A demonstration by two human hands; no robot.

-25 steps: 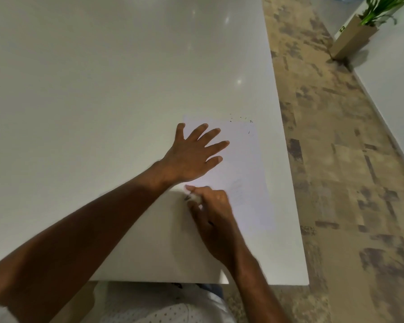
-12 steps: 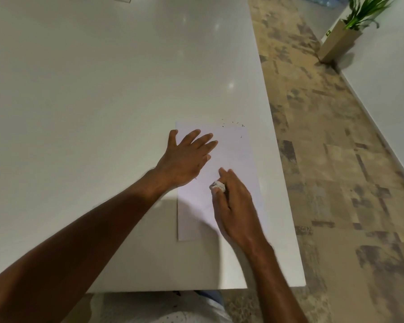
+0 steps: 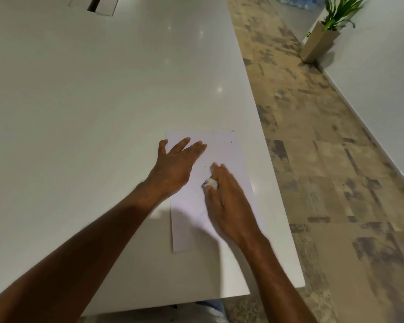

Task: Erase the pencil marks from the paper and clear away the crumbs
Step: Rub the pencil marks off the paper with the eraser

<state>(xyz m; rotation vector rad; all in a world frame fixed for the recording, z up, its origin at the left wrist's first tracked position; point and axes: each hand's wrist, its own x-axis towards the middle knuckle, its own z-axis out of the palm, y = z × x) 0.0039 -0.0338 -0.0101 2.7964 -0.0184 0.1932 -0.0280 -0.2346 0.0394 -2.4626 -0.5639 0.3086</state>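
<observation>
White glossy table (image 3: pixel 103 113) fills most of the head view, its right edge running from about 5 o'clock up to 12. Two bare forearms enter from the bottom, left from 7 o'clock, right from 5 o'clock. Sheet of white paper (image 3: pixel 229 155) lies flat near the table's right edge, just right of frame centre, long side running away from the person. Right hand (image 3: pixel 226 201) is over the middle of the sheet, motion-blurred, fingers curled, pinching a small white eraser (image 3: pixel 212 183) with a dark smudge at its left tip; the eraser sits at the hand's 11 o'clock, down against the paper. Left hand (image 3: pixel 175 166) is at the right hand's 10 o'clock, spread flat, fingers straight and close together, pointing toward 1 o'clock, resting over the sheet's left edge, thumb out over the table. Few dark crumbs (image 3: pixel 222 129) scattered on the table just past the paper's far edge, one or two specks on the sheet itself. Pencil marks too faint to make out. Farther, at 11 o'clock, a dark-slotted box (image 3: pixel 98 5), cut off by the frame. Patchy beige floor (image 3: pixel 324 159) at 3 o'clock; potted plant (image 3: pixel 322 40) at 1 o'clock beside a white wall (image 3: pixel 387 66).
</observation>
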